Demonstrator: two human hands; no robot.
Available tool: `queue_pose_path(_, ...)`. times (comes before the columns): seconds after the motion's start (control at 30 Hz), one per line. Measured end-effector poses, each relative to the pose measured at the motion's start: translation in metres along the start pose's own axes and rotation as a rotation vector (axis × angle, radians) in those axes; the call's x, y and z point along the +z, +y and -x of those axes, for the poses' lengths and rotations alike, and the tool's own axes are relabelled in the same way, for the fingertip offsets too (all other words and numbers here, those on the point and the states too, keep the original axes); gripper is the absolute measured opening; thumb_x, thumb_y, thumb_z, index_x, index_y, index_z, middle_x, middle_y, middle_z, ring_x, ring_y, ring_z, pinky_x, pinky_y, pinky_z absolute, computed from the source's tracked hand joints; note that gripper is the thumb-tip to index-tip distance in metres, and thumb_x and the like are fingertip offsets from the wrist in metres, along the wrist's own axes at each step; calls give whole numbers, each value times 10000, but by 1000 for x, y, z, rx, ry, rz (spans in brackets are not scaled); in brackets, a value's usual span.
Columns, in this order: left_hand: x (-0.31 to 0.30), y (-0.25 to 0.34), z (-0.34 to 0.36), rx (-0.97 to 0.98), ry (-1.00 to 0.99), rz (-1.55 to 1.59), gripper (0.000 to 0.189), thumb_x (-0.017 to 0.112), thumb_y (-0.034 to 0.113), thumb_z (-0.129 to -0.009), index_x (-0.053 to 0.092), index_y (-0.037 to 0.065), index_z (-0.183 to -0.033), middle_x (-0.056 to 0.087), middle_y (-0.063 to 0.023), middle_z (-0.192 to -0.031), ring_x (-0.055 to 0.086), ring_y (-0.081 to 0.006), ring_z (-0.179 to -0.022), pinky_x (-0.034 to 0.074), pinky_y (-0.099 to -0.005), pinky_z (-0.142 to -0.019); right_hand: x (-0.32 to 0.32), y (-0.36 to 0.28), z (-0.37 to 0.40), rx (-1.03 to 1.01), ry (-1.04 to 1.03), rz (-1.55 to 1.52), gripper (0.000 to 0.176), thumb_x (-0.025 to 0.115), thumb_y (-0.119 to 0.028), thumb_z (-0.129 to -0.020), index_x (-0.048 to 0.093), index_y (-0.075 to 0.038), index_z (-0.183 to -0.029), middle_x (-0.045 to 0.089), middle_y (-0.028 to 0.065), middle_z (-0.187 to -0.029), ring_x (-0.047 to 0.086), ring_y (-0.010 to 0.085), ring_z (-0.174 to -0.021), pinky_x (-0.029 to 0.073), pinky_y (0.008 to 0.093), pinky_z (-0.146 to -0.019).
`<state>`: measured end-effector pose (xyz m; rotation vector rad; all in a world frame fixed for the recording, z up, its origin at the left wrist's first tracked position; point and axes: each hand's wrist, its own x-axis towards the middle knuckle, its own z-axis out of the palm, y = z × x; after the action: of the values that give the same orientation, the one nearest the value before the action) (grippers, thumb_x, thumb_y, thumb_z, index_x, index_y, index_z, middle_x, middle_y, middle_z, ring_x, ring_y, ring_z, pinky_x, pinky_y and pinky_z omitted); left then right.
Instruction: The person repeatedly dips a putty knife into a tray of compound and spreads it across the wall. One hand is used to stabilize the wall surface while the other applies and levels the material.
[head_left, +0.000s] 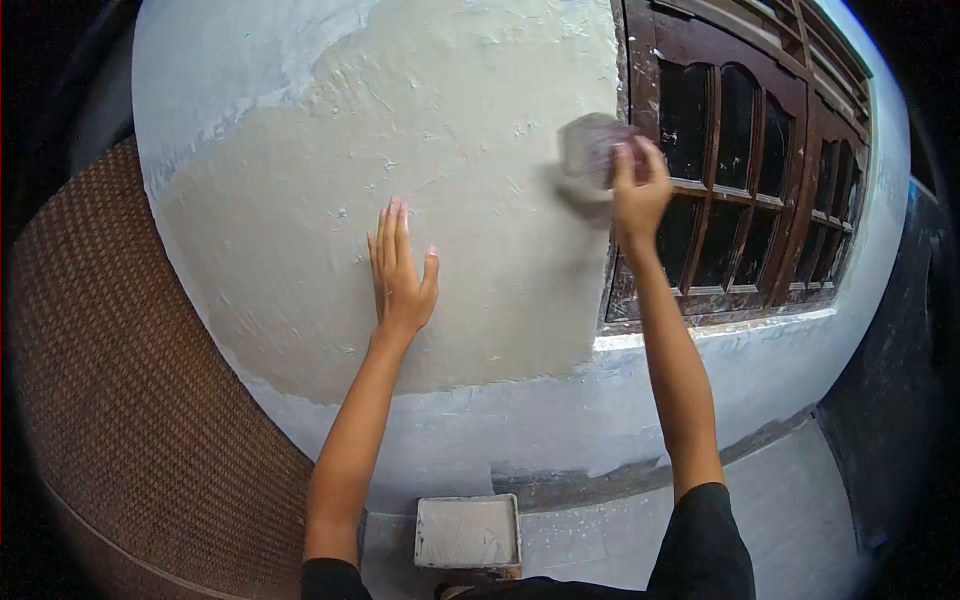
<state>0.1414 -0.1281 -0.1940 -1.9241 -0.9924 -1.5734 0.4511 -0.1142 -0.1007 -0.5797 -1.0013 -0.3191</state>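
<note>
Rising to the middle of the wall, my left hand [402,285] is open with its fingers stretched upward, flat at the plastered surface. Beige, still-rough plaster [500,260] spreads around it, with small ridges and flecks. My right hand [641,195] grips a rounded, greyish-purple tool [594,150], smeared by motion, at the plaster's right side beside the window frame. I cannot tell the tool's exact kind. Its shadow falls on the wall just below it.
A dark brown wooden window [712,180] with glass panes and paint specks borders the plaster. Below stands a rectangular tray [419,535] holding pale paste. A woven brown panel [150,380] is at left. White spots mark the grey floor [640,530].
</note>
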Motion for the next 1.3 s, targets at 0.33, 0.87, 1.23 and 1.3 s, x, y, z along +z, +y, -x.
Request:
queue_pose_path(0.33,5,10,12,-19,-23,14,683,505,203,-936,217,9,-1524,248,-161,-1585,183,-335,-1481,97,-520,-1199,-21,-9,-17,205,253,-169,312,671,-149,-918,634,36,-1167,703,111,-959,648,141,-792,529,284,-711)
queue_pose_path(0.87,10,18,26,-58,-62,30,672,516,198,-940,235,-2,-1517,263,-172,-1576,193,-333,-1479,112,-519,-1197,3,-22,25,49,-84,43,242,700,-229,-894,708,-77,-1082,658,124,-880,622,204,-806,496,337,-779)
queue_pose_path(1.23,7,17,36,-73,-67,34,667,500,215,-958,216,6,-1525,246,-182,-1582,189,-355,-1477,100,-524,-1193,-10,-12,-12,163,187,-108,228,679,-139,-903,679,11,-1075,713,131,-985,666,195,-864,533,338,-776)
queue_pose_path(1.3,9,20,35,-79,-77,34,666,498,221,-960,218,5,-1524,247,-182,-1582,189,-354,-1477,98,-525,-1193,5,-10,12,-60,-2,25,229,708,-167,-881,701,-15,-1052,696,149,-957,654,220,-834,517,332,-767)
